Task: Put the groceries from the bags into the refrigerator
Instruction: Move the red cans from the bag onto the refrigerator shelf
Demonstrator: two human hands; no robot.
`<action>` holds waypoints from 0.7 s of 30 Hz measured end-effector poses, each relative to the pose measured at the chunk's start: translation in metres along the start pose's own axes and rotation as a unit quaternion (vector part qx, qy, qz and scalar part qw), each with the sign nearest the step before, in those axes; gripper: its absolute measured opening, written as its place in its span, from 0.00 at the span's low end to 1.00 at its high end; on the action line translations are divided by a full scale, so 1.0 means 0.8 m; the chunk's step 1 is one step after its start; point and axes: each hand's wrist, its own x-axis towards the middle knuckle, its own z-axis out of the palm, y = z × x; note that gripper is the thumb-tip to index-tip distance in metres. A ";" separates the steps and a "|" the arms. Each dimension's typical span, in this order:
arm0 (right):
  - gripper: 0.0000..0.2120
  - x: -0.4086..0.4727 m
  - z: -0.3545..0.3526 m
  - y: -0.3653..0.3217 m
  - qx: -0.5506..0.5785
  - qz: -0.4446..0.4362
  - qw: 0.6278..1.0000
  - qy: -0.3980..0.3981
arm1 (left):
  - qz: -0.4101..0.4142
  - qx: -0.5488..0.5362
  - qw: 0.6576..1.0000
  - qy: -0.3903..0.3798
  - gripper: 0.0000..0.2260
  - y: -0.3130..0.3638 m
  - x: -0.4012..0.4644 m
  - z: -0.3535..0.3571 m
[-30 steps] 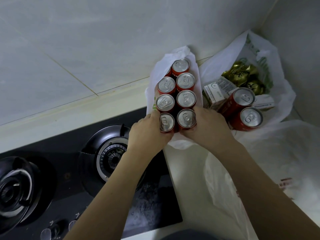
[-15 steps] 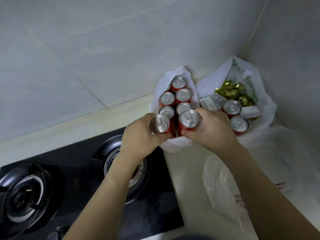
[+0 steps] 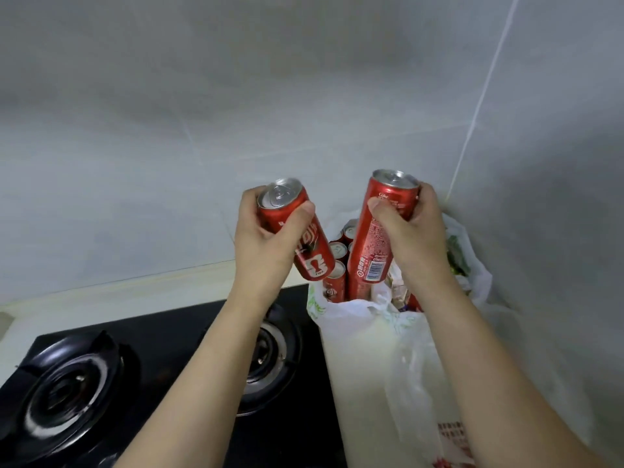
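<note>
Black gas stove (image 3: 145,373) takes up the lower left, white plastic bags (image 3: 398,336) slump on the counter in the corner, more red cans (image 3: 336,282) still packed inside. Above the bags, left hand (image 3: 261,246) wraps a tilted red can (image 3: 302,238), right hand (image 3: 413,238) wraps a taller-looking can (image 3: 374,244)

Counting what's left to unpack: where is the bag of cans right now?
In the head view, the bag sits right of centre on the counter, beside the stove, below the two raised cans.
</note>
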 end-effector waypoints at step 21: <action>0.13 -0.057 0.083 -0.063 0.099 -0.023 0.987 -0.122 | 0.086 0.056 0.976 0.194 0.14 0.072 -0.056 -0.078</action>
